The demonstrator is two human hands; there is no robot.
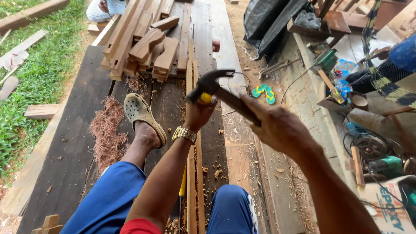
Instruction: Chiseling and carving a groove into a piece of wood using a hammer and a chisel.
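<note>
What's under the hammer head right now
Under the hammer head the left hand holds something with a yellow end upright on a narrow wooden strip over dark planks. The fist hides its shaft and tip. The right hand grips the hammer's handle.

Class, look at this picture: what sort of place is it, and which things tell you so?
Probably an outdoor carpentry work area. Cut timber pieces are piled on dark planks, wood shavings lie about, and the right hand holds a hammer.

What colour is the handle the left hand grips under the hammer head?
Yellow: the handle, in the left hand, shows in the head view.
</note>
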